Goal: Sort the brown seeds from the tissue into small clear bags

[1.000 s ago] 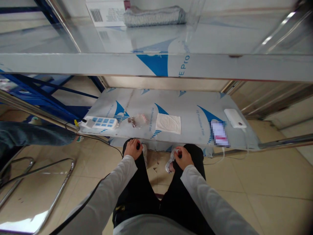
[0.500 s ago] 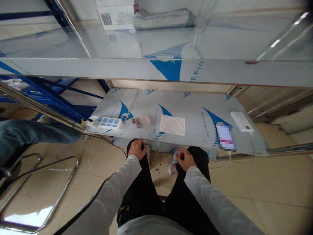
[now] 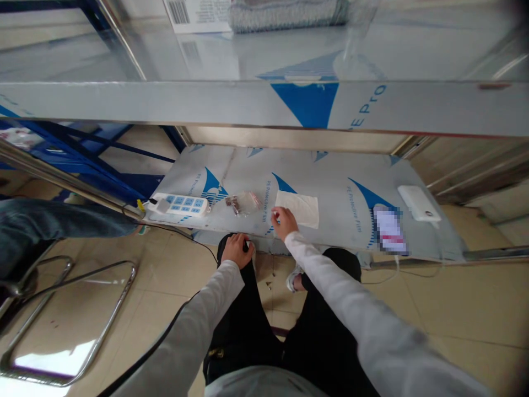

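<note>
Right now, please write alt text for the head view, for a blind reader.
The right hand touches a white cloth on a low steel shelf; the left hand rests on a knee. A power strip lies at the left.

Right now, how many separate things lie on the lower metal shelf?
5: a power strip at the left, a small clear bag, a white cloth touched by the right hand, a blurred card, and a white power bank at right.

The right hand (image 3: 283,221), which a second earlier rested on the right knee, rose and reached forward to the lower shelf (image 3: 339,220), its fingers meeting the near left corner of the white cloth (image 3: 298,208). The view shifted slightly.
</note>
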`<state>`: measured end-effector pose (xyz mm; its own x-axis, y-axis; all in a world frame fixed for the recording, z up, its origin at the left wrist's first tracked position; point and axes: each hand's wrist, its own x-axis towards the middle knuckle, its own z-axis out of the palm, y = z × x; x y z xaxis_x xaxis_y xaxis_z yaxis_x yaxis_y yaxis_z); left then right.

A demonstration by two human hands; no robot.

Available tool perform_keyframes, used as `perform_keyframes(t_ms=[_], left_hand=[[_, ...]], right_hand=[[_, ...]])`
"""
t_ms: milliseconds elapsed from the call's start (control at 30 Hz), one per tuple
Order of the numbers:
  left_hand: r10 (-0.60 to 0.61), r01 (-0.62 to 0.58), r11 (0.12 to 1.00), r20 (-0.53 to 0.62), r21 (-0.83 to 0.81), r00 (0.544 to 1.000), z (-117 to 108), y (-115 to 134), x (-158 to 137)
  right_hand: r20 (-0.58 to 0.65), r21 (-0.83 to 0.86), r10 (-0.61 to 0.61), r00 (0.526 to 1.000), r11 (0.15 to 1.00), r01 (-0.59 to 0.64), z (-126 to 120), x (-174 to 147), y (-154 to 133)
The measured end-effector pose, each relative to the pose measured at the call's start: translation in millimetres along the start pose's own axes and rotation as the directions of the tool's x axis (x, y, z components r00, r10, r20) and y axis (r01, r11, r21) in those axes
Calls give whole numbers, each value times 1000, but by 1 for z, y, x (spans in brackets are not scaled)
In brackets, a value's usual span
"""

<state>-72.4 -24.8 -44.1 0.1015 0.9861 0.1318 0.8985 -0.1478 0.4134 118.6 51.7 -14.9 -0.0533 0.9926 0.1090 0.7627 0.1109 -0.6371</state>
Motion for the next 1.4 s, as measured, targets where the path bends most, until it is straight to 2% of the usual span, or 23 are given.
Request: perform_keyframes(t_ms=[100,167,267,400,667,900,1167,1400], left_hand=[[-14,14,1000,-7,-4,1000,-1,0,-1],[-22,22,1000,-12,-6,1000,-2,-1,-1],[-35,35,999,-18,-9,999,-2,-2,1],[-36,35,999,-10,-19,999,-1,-4,4],[-40,40,999,-11,-26,999,-1,-3,4],[-57,57,998,-9,-13,998,-2,-5,4],[-49,49,999,-8,-1,999,0,-8,3],[-58,58,998,-4,-27,998,-2,-8,3]], right_hand=[[-10,-41,154,988,987,-154,28,53,-37],[21,-64,231,973,971,-229,42,73,-52],[89,-81,288,953,956,-281,51,85,-58],[132,-82,319,939,947,-310,51,93,-50],[140,-68,251,958,968,-243,53,98,-46],[116,-88,210,971,976,-201,40,102,-54],[26,-27,42,999,999,-41,10,93,-63],[-98,7,-38,995,999,38,-28,90,-42]])
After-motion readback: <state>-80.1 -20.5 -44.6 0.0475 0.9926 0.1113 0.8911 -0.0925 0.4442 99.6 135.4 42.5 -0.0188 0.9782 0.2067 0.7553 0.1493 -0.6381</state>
